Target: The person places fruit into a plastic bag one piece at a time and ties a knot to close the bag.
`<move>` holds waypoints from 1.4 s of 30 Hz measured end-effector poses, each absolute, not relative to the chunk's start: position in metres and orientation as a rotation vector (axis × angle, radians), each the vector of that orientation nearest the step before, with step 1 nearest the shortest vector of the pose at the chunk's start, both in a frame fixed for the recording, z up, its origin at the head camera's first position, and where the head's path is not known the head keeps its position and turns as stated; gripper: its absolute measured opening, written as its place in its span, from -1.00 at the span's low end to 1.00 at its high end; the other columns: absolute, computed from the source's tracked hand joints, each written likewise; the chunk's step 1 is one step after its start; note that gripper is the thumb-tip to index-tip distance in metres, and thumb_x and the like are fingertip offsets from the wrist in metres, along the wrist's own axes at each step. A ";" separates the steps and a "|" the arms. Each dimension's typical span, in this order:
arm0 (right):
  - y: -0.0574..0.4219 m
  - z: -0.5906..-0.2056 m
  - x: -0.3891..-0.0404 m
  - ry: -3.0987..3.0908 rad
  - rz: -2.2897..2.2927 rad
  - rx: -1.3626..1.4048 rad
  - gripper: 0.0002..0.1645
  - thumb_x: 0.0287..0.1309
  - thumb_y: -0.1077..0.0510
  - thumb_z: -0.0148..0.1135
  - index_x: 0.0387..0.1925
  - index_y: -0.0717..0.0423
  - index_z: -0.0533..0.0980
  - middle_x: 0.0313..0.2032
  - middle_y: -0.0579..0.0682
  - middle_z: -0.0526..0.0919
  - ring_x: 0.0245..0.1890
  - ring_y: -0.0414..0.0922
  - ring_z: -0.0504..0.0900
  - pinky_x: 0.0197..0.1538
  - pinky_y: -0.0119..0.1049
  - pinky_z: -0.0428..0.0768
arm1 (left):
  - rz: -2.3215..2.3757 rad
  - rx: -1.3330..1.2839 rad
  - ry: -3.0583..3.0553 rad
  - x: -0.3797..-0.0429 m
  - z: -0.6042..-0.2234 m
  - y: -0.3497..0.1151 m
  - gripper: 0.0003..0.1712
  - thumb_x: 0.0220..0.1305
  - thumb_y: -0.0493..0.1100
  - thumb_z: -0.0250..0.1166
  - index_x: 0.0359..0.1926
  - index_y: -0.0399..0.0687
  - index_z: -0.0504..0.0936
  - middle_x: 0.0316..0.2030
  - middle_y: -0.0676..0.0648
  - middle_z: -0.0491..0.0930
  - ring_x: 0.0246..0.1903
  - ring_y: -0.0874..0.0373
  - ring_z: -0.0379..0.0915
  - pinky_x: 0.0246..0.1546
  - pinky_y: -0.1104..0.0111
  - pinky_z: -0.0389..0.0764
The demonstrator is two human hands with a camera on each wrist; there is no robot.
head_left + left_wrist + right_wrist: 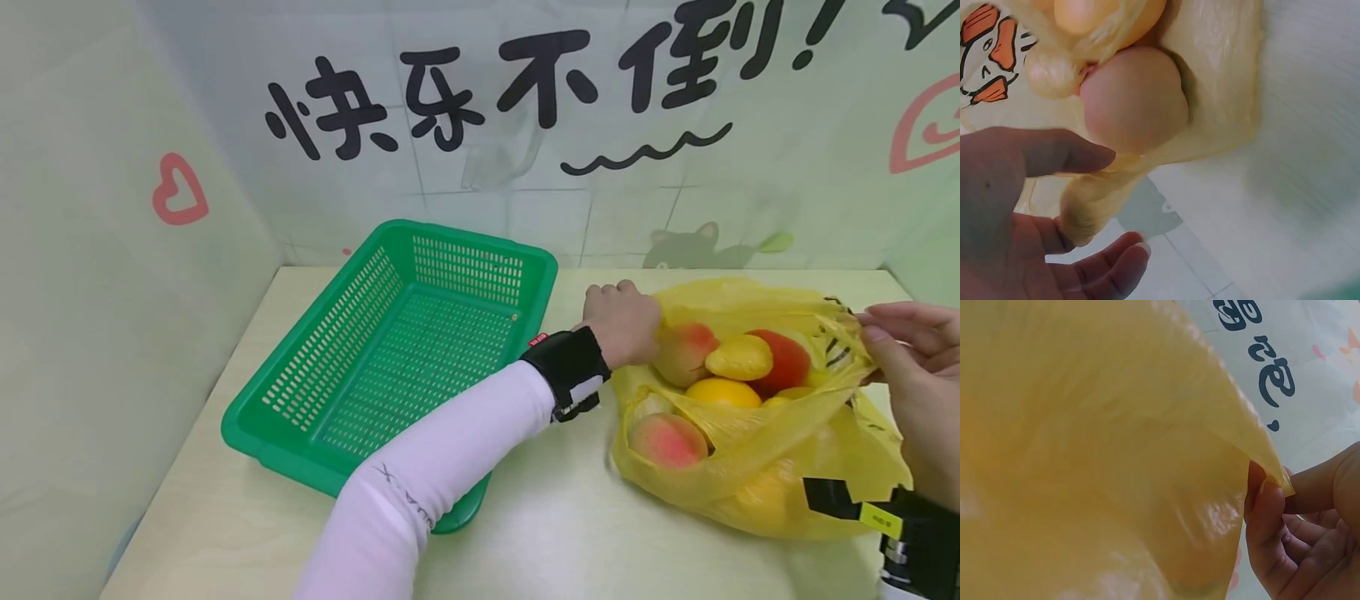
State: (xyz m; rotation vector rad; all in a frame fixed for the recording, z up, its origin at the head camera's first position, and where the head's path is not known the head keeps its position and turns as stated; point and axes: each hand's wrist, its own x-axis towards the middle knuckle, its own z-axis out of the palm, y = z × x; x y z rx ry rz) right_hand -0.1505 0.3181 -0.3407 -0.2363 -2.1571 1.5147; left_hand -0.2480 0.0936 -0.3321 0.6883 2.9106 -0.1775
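A yellow plastic bag (795, 467), its mouth spread apart, holds several peaches and yellow fruits. At its far left edge is my left hand (621, 321), close to a red-and-green peach (681, 354). In the left wrist view, the thumb (1079, 153) lies beside a pale peach (1135, 100), apart from the loosely bent fingers; thin plastic covers one fingertip. My right hand (918, 375) pinches the bag's right rim between thumb and fingers, stretching the plastic in the right wrist view. A small yellow fruit (739, 357) and a pinkish peach (669, 440) show in the opening.
A green slotted plastic basket (251, 425) stands on the light wooden table (555, 500), left of the bag, with its bottom visible. My left forearm (450, 454) crosses over the basket's front right rim. A printed wall (480, 208) rises behind the table.
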 end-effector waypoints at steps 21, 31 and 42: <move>0.316 -0.335 -0.156 -2.161 1.526 -0.194 -0.65 0.42 0.30 -0.04 -0.05 -0.27 0.45 -0.19 -0.52 0.60 -0.41 -0.46 0.52 -0.29 -0.80 0.46 | 0.181 1.017 2.755 -0.276 -0.300 0.038 -0.86 0.28 -0.22 0.10 -0.41 0.06 0.34 -0.45 0.10 0.29 -0.36 0.23 0.31 -0.20 0.29 0.19; 0.317 -0.335 -0.156 -2.151 1.522 -0.208 -0.66 0.42 0.28 -0.03 -0.06 -0.27 0.46 -0.20 -0.52 0.60 -0.43 -0.48 0.53 -0.32 -0.79 0.46 | -0.357 0.887 2.536 -0.246 -0.307 0.061 -0.49 0.32 0.30 0.13 0.24 0.39 0.49 0.21 0.11 0.40 0.18 0.13 0.25 0.22 0.25 0.20; 0.318 -0.342 -0.152 -2.218 1.478 -0.211 -0.59 0.42 0.31 -0.05 -0.07 -0.37 0.41 -0.20 -0.60 0.56 -0.46 -0.47 0.47 -0.33 -0.80 0.43 | -0.364 0.761 2.725 -0.231 -0.307 0.066 -0.36 -0.20 0.31 0.57 -0.09 0.25 0.57 -0.25 0.22 0.58 -0.19 0.19 0.46 0.03 0.28 0.22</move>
